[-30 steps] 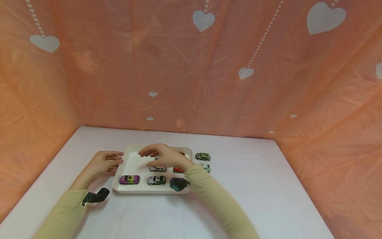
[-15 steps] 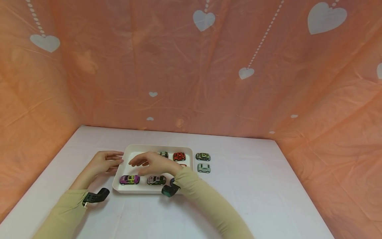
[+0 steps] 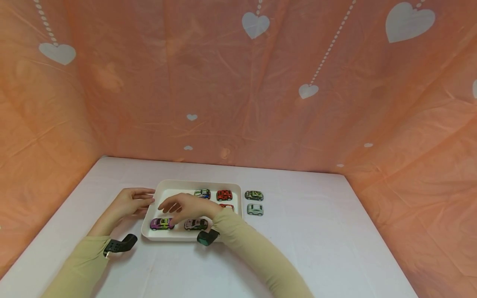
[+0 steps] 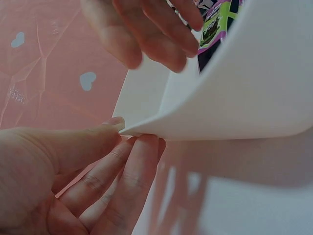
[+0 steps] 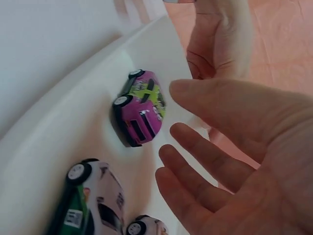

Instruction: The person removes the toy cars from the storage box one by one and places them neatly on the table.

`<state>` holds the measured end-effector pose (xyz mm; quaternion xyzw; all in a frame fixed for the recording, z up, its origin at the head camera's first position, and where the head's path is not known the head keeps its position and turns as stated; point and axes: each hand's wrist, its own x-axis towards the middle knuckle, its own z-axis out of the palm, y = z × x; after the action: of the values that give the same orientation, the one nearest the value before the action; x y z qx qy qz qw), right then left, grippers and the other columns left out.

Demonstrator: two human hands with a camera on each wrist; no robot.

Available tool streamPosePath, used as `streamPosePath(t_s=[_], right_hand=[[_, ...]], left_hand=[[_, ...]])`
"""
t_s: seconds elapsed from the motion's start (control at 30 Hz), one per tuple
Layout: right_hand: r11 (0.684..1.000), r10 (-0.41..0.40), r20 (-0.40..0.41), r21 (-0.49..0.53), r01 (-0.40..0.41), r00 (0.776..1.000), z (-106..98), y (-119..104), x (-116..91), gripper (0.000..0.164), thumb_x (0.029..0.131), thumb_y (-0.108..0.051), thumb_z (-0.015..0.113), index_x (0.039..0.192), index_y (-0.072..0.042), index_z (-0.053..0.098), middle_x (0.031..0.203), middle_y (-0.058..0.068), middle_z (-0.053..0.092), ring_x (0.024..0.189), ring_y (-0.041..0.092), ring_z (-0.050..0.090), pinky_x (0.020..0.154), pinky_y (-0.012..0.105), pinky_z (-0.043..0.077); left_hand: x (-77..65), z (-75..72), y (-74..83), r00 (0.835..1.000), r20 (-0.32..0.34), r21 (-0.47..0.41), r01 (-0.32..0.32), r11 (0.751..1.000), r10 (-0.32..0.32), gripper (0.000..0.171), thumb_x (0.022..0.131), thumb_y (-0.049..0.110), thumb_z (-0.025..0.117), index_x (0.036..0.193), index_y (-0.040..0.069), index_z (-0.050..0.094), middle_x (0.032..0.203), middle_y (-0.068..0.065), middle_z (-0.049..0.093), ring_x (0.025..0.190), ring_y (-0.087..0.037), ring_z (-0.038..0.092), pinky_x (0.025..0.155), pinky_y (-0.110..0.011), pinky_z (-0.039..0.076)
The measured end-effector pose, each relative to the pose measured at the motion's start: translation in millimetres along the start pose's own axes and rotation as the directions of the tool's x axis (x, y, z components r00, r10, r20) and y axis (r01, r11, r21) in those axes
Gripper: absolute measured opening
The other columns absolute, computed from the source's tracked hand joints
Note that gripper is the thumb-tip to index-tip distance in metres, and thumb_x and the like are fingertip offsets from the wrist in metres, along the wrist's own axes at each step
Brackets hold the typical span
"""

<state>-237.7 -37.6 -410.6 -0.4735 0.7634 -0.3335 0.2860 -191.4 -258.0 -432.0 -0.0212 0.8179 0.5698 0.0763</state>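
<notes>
A white tray [image 3: 175,238] holds several toy cars. My left hand [image 3: 128,203] is at its left side; in the left wrist view the thumb [image 4: 110,128] and fingers pinch the rim. My right hand [image 3: 190,207] hovers over the tray with fingers spread and nothing in them. Nearest to it is a purple and lime toy car [image 5: 144,112], just off the thumb and fingertips in the right wrist view. A white and green toy car [image 3: 196,224] sits to the right of the purple one. Part of the tray's middle row is hidden under the right hand.
At the tray's back are a white toy car with blue and green marks [image 3: 202,193] and a red toy car [image 3: 224,195]. Outside its right edge stand a camouflage toy car [image 3: 254,195] and a pale green one [image 3: 255,210]. Orange cloth [image 3: 238,124] surrounds the white table.
My right hand has moved left and toward the near side of the tray, closer to the purple car, uncovering the back cars. The left hand has stayed at the rim.
</notes>
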Motion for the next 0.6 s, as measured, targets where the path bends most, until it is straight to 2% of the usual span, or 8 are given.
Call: streamPosePath(t_s=[0.17,0.43,0.6], right_hand=[[0.999,0.049,0.024,-0.006,-0.049,0.999,4.4,0.4,1.9,0.053,0.08,-0.002,0.076,0.129,-0.003,0.056,0.12,0.008,0.062,0.106,0.007,0.057,0.088,0.013,0.042],[0.998,0.043,0.031,-0.053,-0.042,0.999,6.6,1.0,4.9,0.053,0.08,-0.002,0.077,0.128,-0.002,0.057,0.12,0.007,0.062,0.105,0.004,0.057,0.086,0.011,0.042],[0.996,0.05,0.043,-0.077,-0.046,0.998,9.5,3.2,8.5,0.053,0.079,-0.001,0.077,0.128,-0.004,0.058,0.12,0.003,0.063,0.104,0.001,0.056,0.086,0.011,0.041]], left_hand=[[-0.4,0.8,0.9,1.0,0.004,-0.024,-0.01,1.0,0.01,0.047,0.091,0.007,0.065,0.129,-0.015,0.048,0.106,-0.023,0.067,0.076,-0.012,0.065,0.062,-0.028,0.055],[-0.9,0.8,1.8,1.0,-0.004,0.001,-0.001,1.0,0.001,0.046,0.091,0.007,0.065,0.128,-0.015,0.049,0.106,-0.023,0.066,0.077,-0.014,0.066,0.063,-0.03,0.056],[-1.3,0.4,1.1,1.0,0.001,-0.013,-0.003,1.0,0.003,0.046,0.091,0.006,0.064,0.129,-0.015,0.048,0.107,-0.024,0.066,0.077,-0.014,0.066,0.063,-0.03,0.056]])
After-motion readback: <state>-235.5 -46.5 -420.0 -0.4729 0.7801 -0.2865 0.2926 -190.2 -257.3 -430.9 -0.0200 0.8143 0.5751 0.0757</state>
